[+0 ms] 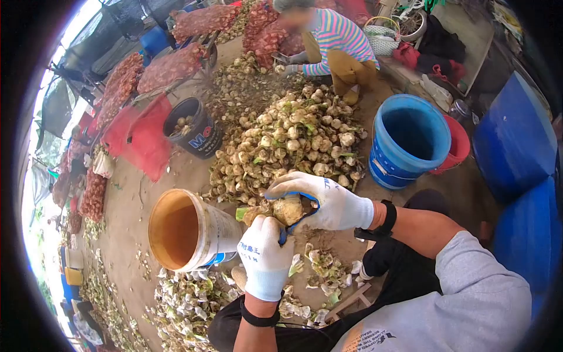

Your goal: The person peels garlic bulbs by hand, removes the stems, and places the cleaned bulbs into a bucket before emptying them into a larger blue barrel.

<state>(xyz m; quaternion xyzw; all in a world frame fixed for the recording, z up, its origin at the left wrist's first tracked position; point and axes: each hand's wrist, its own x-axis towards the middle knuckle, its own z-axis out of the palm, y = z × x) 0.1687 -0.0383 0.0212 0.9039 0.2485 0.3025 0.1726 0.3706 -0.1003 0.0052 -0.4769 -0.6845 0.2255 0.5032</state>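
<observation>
A pale, garlic-like bulb (pixel 287 209) with brownish outer skin and a green-tipped stub is held between my two hands, above the near edge of a big pile. My right hand (pixel 328 202), in a white glove with blue palm, curls around the bulb from the right. My left hand (pixel 264 252), gloved alike, has its fingers closed against the bulb's lower left side; the fingertips are partly hidden. Beyond my hands rises the heap of similar bulbs (pixel 281 141). Stripped leafy skins (pixel 328 270) lie on the ground below.
A white bucket (pixel 220 232) tilts open left of my hands. The blue bucket (pixel 387 161) stands right, with a red bucket (pixel 458 144) behind. A black bucket (pixel 202 138) holds some bulbs. Across the heap crouches a co-worker (pixel 346 44) in stripes. Filled mesh sacks (pixel 170 67) lie back left.
</observation>
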